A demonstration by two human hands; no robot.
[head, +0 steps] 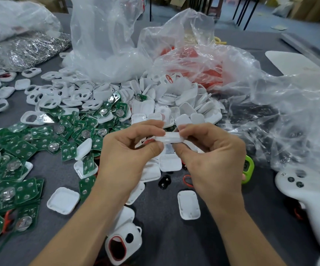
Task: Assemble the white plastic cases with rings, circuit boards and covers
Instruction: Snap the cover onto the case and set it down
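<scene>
Together, left hand (130, 150) and right hand (211, 152) pinch a white case (169, 136).

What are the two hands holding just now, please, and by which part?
One white plastic case, edge-on: the left hand pinches its left end and the right hand its right end, thumb below and fingers above.

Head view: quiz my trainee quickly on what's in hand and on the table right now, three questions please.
1. True or false: the left hand and right hand both pinch one white case.
2. The green circuit boards lie: A) left of the hands, B) right of the hands, C) inside a bag.
3. Fill in: the shell nearest the bottom edge carries a ___ ring.
Key: 1 true; 2 A; 3 red.
</scene>
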